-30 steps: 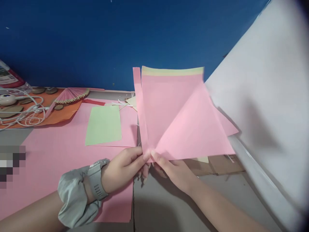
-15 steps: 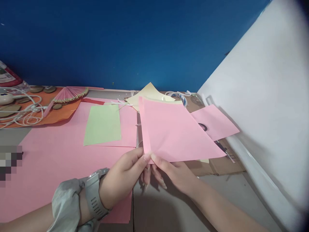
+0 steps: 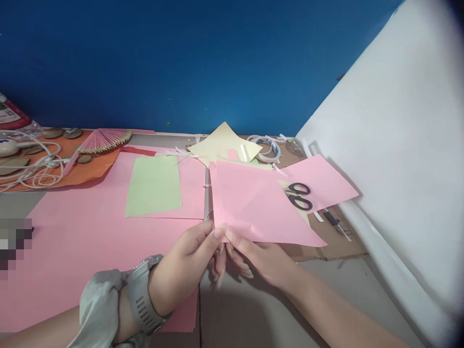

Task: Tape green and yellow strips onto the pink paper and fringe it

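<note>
A pink sheet of paper (image 3: 253, 203) with a narrow folded strip along its left side is held up at the centre. My left hand (image 3: 192, 251) pinches the near left corner, thumb on top. Right beside it my right hand (image 3: 257, 256) pinches the same near edge, the two thumbs almost touching. The other fingers of both hands are partly hidden below the paper. Behind the sheet's right side, black-handled scissors (image 3: 300, 195) show their two finger loops; their blades are hidden.
Left lie a large pink sheet (image 3: 83, 241), a green sheet (image 3: 154, 186), a pink folded fan (image 3: 105, 141) and white cables (image 3: 43, 169) on orange paper. Behind are yellow paper (image 3: 224, 140) and tape rolls (image 3: 270, 150). Right are another pink sheet (image 3: 326, 183) and a cutter knife (image 3: 335, 222).
The held sheet's far edge has dropped toward me and its right corner has moved left and down, uncovering the scissors and more of the yellow paper. Both hands keep their pinch.
</note>
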Motion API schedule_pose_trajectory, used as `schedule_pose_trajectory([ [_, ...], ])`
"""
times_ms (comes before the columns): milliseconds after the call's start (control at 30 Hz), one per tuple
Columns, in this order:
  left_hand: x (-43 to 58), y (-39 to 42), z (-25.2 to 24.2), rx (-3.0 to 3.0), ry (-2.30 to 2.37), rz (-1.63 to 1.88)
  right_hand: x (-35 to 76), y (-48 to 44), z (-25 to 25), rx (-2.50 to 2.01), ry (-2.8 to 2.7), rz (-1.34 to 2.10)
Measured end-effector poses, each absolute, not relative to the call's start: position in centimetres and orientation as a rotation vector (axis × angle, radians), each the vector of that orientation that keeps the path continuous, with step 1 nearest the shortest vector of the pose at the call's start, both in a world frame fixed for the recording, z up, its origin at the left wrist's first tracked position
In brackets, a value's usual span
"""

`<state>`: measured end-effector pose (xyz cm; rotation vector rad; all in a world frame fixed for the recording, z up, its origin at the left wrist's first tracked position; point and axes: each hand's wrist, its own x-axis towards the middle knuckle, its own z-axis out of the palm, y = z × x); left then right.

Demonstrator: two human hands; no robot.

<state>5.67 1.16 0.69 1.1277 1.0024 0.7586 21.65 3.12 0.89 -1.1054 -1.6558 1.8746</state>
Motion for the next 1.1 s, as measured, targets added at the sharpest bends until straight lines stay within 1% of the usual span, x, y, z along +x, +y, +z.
schedule_pose_trajectory([
  [267,5.7,1.1,1.0,1.164,0.968,0.736,21.9,3.3,-0.3,-1.018,-1.531,1.892],
  [433,5.6,1.2,1.0,1.173,1.057,0.754,22.2,3.3,-0.2,-1.145,-1.628,1.840],
  [533,5.5,1.3,0.7,1.158,1.031,0.731,22.0,3.1,0.2,-1.175,-1.675,1.843],
  [900,5.5,1.0,0.2,1.124,0.894,0.778,22.2,3.2,0.0,-0.977,-1.648,1.944],
  [1100,5.6,1.2,0.6,1.119,0.926,0.719,22.3,2.9,-0.1,-1.096,-1.521,1.919],
])
